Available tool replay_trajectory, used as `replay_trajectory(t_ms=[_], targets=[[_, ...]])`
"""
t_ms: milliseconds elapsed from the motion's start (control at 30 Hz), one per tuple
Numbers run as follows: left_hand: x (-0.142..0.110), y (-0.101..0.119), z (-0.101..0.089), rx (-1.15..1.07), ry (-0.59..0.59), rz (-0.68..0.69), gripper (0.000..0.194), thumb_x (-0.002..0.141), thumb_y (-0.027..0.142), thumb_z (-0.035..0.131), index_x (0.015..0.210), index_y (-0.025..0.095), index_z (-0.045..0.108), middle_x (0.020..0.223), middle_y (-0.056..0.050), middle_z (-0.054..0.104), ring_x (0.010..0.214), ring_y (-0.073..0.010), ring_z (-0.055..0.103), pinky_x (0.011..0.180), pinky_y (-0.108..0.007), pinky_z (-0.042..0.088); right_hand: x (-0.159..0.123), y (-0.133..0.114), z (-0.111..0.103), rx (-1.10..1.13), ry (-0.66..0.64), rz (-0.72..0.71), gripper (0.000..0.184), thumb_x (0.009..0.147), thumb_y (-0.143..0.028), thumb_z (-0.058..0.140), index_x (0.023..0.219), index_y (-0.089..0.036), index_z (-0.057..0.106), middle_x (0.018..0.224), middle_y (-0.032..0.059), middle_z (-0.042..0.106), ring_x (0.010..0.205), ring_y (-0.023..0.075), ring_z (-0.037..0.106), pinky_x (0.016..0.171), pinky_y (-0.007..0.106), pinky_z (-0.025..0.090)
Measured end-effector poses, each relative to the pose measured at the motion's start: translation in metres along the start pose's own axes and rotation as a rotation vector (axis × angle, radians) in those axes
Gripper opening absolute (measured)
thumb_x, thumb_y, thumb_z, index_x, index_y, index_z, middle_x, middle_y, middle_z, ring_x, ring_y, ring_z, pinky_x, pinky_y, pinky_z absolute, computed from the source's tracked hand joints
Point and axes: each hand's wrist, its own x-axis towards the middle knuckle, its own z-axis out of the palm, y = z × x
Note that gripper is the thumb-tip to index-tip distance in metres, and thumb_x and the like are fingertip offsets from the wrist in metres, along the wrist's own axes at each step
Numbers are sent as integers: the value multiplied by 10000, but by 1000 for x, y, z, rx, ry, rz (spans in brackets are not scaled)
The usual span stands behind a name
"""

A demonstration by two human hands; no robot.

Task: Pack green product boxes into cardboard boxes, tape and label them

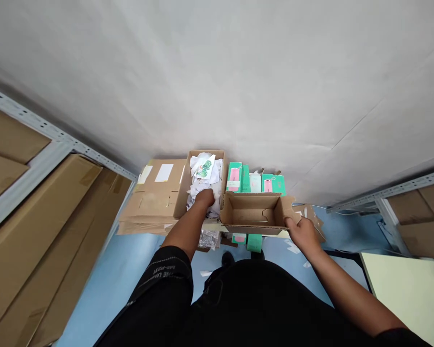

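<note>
My left hand is closed and reaches into a tall open cardboard box full of crumpled white paper; its fingertips are hidden against the paper. A printed card with green leaves lies on top of that paper. My right hand grips the right end of an open cardboard box, near its raised flap. This box tilts toward me, and its inside shows bare brown cardboard. Behind it stand several green and pink boxes, partly hidden by it.
Flattened cardboard boxes are stacked to the left. Long cartons fill a metal rack at far left. Below the narrow shelf lie bubble wrap and more green boxes. A pale table stands at lower right.
</note>
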Motion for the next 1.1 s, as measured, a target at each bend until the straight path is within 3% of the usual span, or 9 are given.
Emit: replay_trajectory(t_ms=[100,267,467,567,667,733,867,1000,1100], targets=[[4,-4,-11,-29,37,58,317,780,281,728,1069,152,743,1214,-226,723,1177,-354,670,987,-402,501,-8,-8,7,-16,29,12,404,840,-484,509,648,-181,696,716,133,744,722,270,684,599,295,427],[-4,-28,-47,-161,158,139,331,860,374,649,1127,200,738,1154,-133,758,1114,-292,682,931,-339,510,-13,-15,18,-43,72,-5,401,850,-464,500,720,-167,735,760,138,765,745,272,688,617,293,434],[-36,-62,-92,-852,206,161,396,771,545,703,953,195,666,671,9,647,612,-171,598,614,-268,479,-16,-26,24,-68,98,1,404,856,-445,488,703,-166,737,735,135,754,717,267,677,600,296,413],[-69,-48,-123,-1020,267,338,421,736,555,760,913,192,641,685,20,626,617,-149,570,615,-255,464,-16,-29,25,-93,104,-5,412,852,-451,483,675,-168,724,724,139,745,714,270,673,595,301,402],[-109,-14,-147,-1001,255,518,395,759,529,768,926,184,673,817,-8,683,721,-170,622,702,-289,510,-16,-29,26,-101,99,-3,417,850,-451,476,661,-167,716,696,137,732,694,267,666,587,301,395],[-132,13,-149,-889,159,632,355,765,505,768,914,187,716,898,-32,716,812,-207,657,772,-326,537,-16,-28,26,-99,91,7,419,849,-454,483,652,-164,711,678,138,724,684,268,663,582,303,391],[-149,50,-130,-621,-60,817,274,744,427,797,939,234,789,990,-64,745,948,-274,682,889,-386,550,-16,-26,26,-69,91,-4,413,851,-461,498,676,-159,718,713,139,738,689,262,665,581,299,393],[-143,47,-119,-575,37,821,379,724,391,816,1085,280,790,1185,-81,724,1160,-313,639,1051,-433,505,-18,-23,23,-38,96,-22,393,845,-446,494,661,-173,709,693,123,733,676,255,656,565,291,392],[-142,28,-113,-641,200,684,403,796,460,751,1151,269,751,1282,-85,679,1213,-290,611,1067,-413,502,-20,-21,21,-26,109,-15,378,843,-437,495,629,-188,682,655,112,718,667,253,652,564,286,392]])
